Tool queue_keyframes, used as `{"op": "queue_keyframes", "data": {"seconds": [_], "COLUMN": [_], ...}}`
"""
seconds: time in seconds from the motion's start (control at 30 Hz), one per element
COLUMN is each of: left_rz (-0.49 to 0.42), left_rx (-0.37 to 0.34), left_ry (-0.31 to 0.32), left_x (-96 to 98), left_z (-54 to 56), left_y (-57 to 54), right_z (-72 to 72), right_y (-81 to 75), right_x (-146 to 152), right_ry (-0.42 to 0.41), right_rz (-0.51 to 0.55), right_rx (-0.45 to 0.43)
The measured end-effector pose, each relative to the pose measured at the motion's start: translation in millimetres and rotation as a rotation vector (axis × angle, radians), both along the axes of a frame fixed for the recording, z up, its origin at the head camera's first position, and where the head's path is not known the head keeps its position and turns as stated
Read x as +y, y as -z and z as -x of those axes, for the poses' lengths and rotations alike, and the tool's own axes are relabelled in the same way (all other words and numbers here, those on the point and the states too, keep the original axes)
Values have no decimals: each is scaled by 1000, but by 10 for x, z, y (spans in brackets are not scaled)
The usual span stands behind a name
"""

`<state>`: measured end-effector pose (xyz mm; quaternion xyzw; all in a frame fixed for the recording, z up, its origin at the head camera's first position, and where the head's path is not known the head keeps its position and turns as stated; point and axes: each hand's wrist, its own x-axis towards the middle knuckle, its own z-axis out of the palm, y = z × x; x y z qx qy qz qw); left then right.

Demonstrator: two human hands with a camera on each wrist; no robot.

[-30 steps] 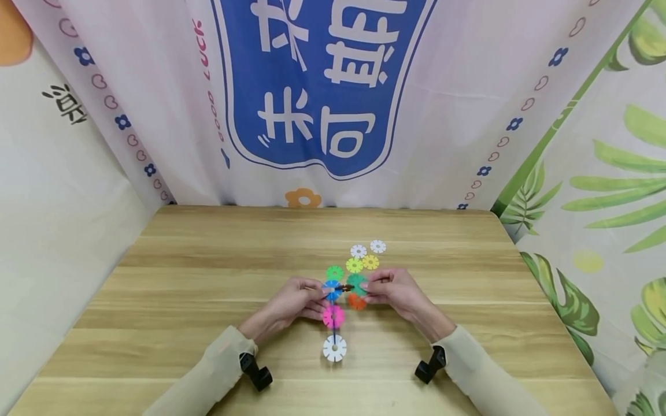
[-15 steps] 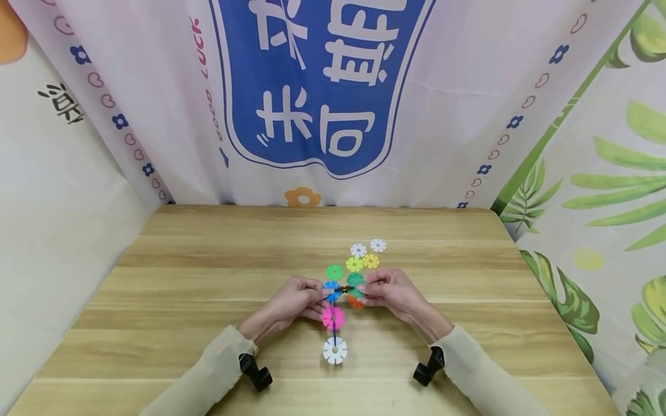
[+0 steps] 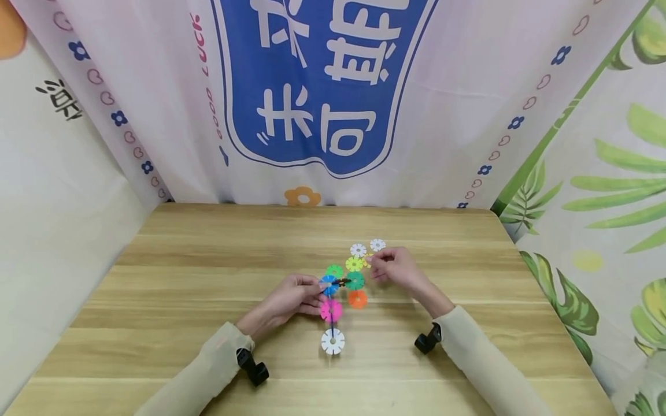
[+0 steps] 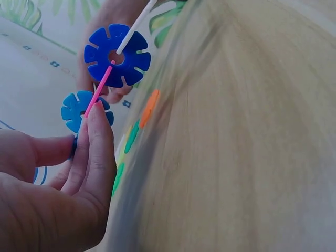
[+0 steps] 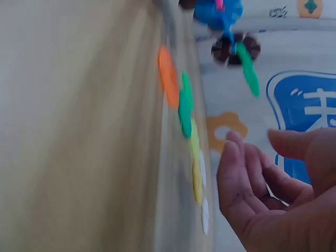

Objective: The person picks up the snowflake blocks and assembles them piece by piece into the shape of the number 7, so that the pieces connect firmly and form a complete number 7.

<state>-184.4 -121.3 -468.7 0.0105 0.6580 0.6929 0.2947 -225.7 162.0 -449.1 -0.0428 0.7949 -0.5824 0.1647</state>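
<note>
My left hand (image 3: 285,300) pinches a light blue slotted snowflake disc (image 4: 71,113), part of a joined chain held above the table. The chain also has a white disc (image 3: 326,342), a pink disc (image 3: 337,309), a dark blue disc (image 4: 97,55), a brown disc (image 5: 219,52) and a green disc (image 5: 248,71) at its far end. My right hand (image 3: 399,270) is apart from the chain, beside a yellow disc (image 5: 197,181) that its fingers partly cover in the head view. Thumb and fingers are separated with nothing between them in the right wrist view.
Loose discs lie on the wooden table (image 3: 208,254): an orange disc (image 3: 359,304), a bright green disc (image 3: 335,267), a yellow-green disc (image 3: 350,264) and a white disc (image 3: 354,249) with another beyond. A printed curtain (image 3: 442,115) hangs behind the table's back edge.
My right hand has let go of the green disc, which stays on the chain, and has moved back and right toward the yellow disc. The left hand still holds the chain, shifted slightly.
</note>
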Motion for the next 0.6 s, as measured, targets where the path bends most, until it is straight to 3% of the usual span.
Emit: {"op": "queue_keyframes", "data": {"seconds": [0.13, 0.3, 0.47, 0.6], "left_rz": [5, 3, 1, 4], "left_rx": [2, -12, -25, -17], "left_ry": [3, 4, -10, -9], "left_x": [-9, -21, -15, -23], "left_z": [15, 14, 7, 9], "left_y": [-22, -12, 11, 22], "right_z": [162, 293, 390, 417], "right_y": [-32, -7, 59, 86], "right_x": [55, 59, 32, 13], "right_ry": [-3, -30, -50, -45], "right_rz": [-210, -429, -510, -524], "right_rx": [178, 308, 319, 270]}}
